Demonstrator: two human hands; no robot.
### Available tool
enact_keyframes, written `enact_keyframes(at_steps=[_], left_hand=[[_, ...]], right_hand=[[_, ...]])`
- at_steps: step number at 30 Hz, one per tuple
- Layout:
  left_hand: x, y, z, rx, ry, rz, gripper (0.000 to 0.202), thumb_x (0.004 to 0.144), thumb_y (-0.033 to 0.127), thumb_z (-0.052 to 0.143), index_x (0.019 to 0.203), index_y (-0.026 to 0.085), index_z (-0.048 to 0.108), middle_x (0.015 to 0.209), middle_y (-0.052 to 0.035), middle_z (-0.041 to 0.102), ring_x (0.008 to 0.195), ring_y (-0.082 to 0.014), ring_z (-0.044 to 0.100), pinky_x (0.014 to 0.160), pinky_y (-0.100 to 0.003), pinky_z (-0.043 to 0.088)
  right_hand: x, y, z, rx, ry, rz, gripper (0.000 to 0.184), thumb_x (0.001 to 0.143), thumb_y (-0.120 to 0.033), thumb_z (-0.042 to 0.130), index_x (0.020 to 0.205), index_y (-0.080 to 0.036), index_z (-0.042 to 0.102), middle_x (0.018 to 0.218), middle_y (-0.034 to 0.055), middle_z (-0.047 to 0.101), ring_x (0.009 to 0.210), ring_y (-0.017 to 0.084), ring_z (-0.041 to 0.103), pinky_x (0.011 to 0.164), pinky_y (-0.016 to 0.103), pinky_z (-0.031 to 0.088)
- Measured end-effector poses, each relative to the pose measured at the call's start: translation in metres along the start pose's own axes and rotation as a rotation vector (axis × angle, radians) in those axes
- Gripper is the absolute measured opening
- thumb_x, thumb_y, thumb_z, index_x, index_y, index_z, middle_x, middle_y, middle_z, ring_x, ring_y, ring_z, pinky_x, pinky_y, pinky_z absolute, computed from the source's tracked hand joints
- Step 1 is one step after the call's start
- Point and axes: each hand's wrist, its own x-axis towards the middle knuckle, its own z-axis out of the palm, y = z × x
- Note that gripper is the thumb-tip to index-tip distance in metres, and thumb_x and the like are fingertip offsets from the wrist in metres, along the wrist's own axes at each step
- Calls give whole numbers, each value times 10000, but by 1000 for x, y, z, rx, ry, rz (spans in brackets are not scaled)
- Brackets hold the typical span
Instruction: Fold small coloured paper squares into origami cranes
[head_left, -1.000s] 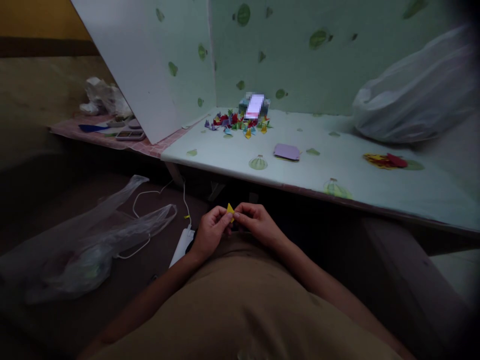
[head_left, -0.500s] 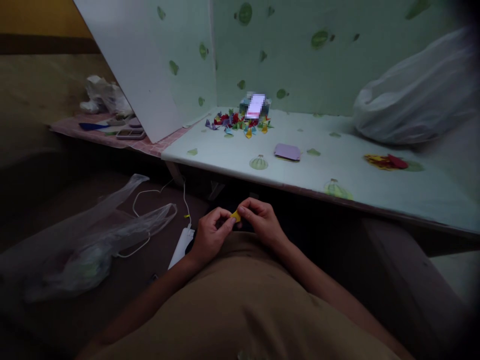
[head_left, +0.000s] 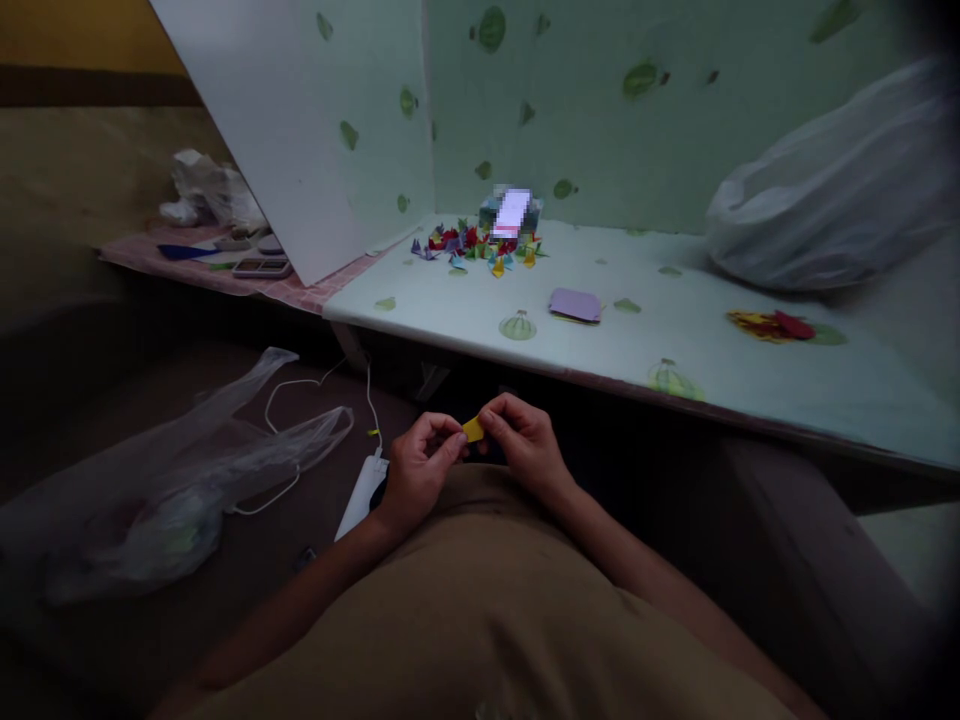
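Observation:
A small piece of yellow paper (head_left: 473,430) is held between my two hands, just above my lap and below the table's front edge. My left hand (head_left: 421,462) pinches its left end between thumb and fingers. On the other side, my right hand (head_left: 525,440) grips the right end the same way. Fingertips cover parts of the paper, so its folds are too small to make out. On the table beyond lie a stack of purple-topped paper (head_left: 575,304) and a cluster of colourful folded paper figures (head_left: 472,240).
A lit phone (head_left: 512,212) leans behind the paper figures. To the right sit red and yellow paper pieces (head_left: 772,325) and a large white plastic bag (head_left: 825,190). Below left are a clear plastic bag (head_left: 180,510), a white power strip (head_left: 362,492) and cables. The table edge (head_left: 600,378) runs ahead of my hands.
My hands have drawn very slightly apart, and more of the yellow paper shows between them. Everything on the table stays where it was.

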Motion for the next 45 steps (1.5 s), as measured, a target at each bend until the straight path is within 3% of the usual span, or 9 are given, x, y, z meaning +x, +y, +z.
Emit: enact_keyframes(at_steps=[23, 35, 40, 45], left_hand=[[0, 3, 1, -155, -80, -51, 203, 810, 323, 698, 933, 179, 624, 810, -17, 700, 683, -130, 666, 666, -258, 543], [5, 1, 4, -299, -139, -52, 250, 782, 325, 747, 919, 164, 614, 784, -9, 686, 660, -121, 651, 653, -254, 543], [4, 3, 4, -260, -159, -32, 224, 801, 307, 720, 928, 165, 601, 746, -6, 680, 653, -130, 661, 644, -255, 545], [2, 2, 3, -103, -81, 78, 177, 813, 236, 683, 960, 182, 600, 859, -9, 681, 704, -120, 676, 656, -233, 546]], right_hand=[[2, 5, 2, 240, -54, 164, 299, 850, -434, 686, 731, -178, 586, 597, -34, 600, 449, 76, 509, 446, 201, 397], [5, 8, 5, 548, -175, 297, 319, 812, -430, 742, 738, -172, 570, 540, -39, 613, 400, 72, 525, 404, 172, 386], [6, 8, 5, 560, -175, 321, 335, 784, -443, 766, 723, -171, 581, 543, -32, 620, 400, 73, 525, 386, 169, 379], [5, 6, 4, 436, -118, 243, 305, 805, -418, 746, 712, -167, 600, 554, -29, 628, 402, 63, 509, 396, 168, 381]])
